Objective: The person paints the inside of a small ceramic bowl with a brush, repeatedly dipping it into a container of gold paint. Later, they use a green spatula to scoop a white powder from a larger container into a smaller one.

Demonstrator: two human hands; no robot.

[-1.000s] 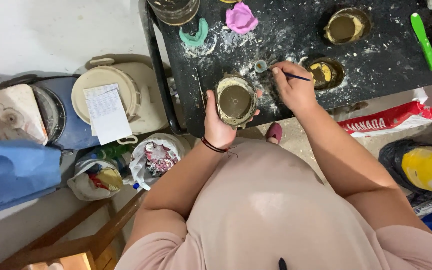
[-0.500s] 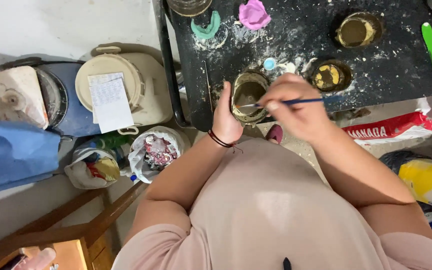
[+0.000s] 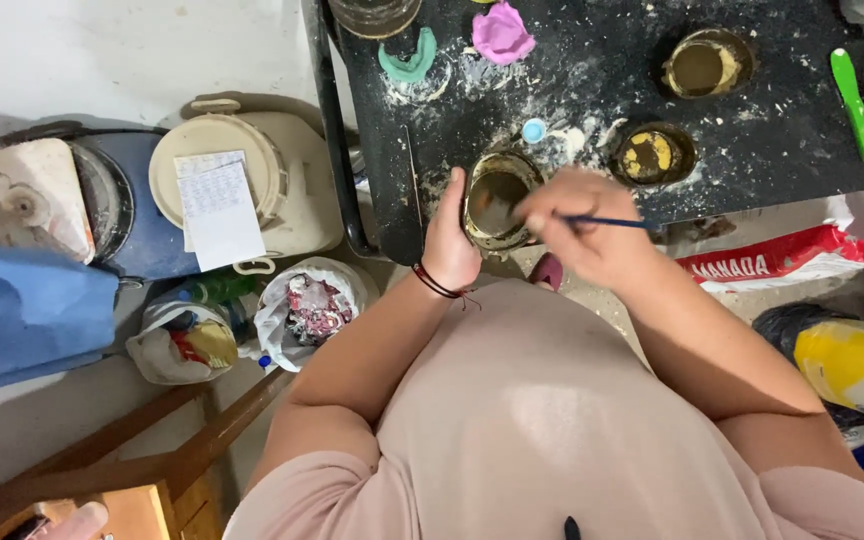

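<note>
My left hand (image 3: 449,240) grips the side of a small round clay cup (image 3: 497,198) with a brownish inside, held at the near edge of the black table (image 3: 592,100). My right hand (image 3: 592,228) holds a thin blue-handled brush (image 3: 607,222), its tip reaching into the cup's mouth. A dark cord bracelet circles my left wrist. A small light-blue cap (image 3: 533,130) lies just beyond the cup amid white powder.
Two more round cups (image 3: 658,153) (image 3: 704,66), a green tool (image 3: 853,103), a pink lump (image 3: 500,34) and a teal crescent (image 3: 410,62) lie on the table. Left on the floor: a beige bucket with paper (image 3: 220,195), bags of scraps (image 3: 310,306), a blue container (image 3: 22,315).
My right hand brought the brush from the table's far side back to the cup; its tip now sits inside. The cup has stayed in my left hand.
</note>
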